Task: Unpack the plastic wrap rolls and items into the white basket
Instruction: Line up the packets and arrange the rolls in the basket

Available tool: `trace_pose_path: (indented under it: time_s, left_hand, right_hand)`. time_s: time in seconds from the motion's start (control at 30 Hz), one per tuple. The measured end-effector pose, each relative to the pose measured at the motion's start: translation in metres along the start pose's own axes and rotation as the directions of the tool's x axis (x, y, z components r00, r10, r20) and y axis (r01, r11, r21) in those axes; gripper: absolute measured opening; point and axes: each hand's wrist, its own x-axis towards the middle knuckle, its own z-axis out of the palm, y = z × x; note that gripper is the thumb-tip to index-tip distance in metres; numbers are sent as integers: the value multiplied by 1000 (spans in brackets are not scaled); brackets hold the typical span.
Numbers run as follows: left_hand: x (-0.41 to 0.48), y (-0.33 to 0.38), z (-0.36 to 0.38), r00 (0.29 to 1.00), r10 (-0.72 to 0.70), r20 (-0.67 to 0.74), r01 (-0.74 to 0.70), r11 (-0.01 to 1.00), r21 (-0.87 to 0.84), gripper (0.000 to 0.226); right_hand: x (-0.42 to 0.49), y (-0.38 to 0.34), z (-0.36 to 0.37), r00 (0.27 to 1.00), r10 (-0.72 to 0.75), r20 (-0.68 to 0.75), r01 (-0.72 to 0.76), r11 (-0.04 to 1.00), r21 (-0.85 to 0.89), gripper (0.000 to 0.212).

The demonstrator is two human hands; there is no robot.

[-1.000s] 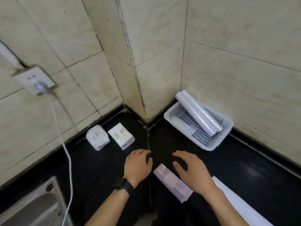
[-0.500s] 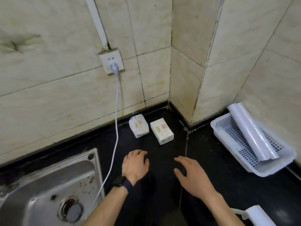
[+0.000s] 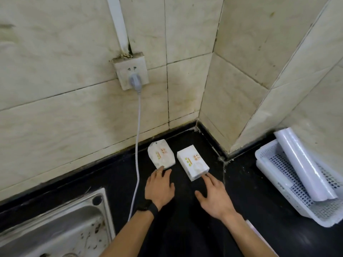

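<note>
Two white packets lie on the black counter near the wall corner: a soft crumpled packet (image 3: 161, 153) on the left and a boxy packet (image 3: 193, 162) on the right. My left hand (image 3: 159, 186) lies flat, fingertips touching the soft packet's near edge. My right hand (image 3: 213, 196) is spread, its forefinger touching the boxy packet's near corner. Neither hand holds anything. At the right edge stands the white basket (image 3: 289, 197), with plastic wrap rolls (image 3: 304, 166) leaning across it and over its far rim.
A steel sink (image 3: 55, 227) fills the lower left. A grey cable (image 3: 137, 154) hangs from the wall socket (image 3: 130, 70) down to the counter beside my left hand. Tiled walls close in behind. A white object's edge (image 3: 254, 229) shows by my right forearm.
The view has swung left and closer; the purple packet is out of sight. Both hands have moved forward to the two white packets and now touch them.
</note>
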Motion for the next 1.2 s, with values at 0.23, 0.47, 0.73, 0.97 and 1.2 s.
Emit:
trace_pose_path:
  time_s: [0.23, 0.47, 0.73, 0.97, 1.2]
  left_hand:
    - [55, -21, 17, 995, -81, 56, 75, 992, 105, 78]
    - [94, -38, 36, 995, -79, 63, 65, 977, 203, 74]
    - [111, -41, 35, 1000, 10, 20, -16, 947, 321, 41]
    - [114, -27, 7, 983, 163, -84, -117, 911, 395, 36]
    - [124, 19, -22, 968, 230, -101, -168, 893, 418, 9]
  right_hand:
    - [73, 4, 33, 991, 129, 27, -123, 980, -153, 95]
    - [114, 21, 44, 991, 80, -102, -92, 990, -111, 75]
    - [216, 26, 0, 937, -103, -335, -53, 904, -424, 69]
    - [242, 20, -2, 981, 22, -195, -103, 904, -414, 72]
    - [224, 23, -20, 999, -3, -38, -8, 962, -271, 86]
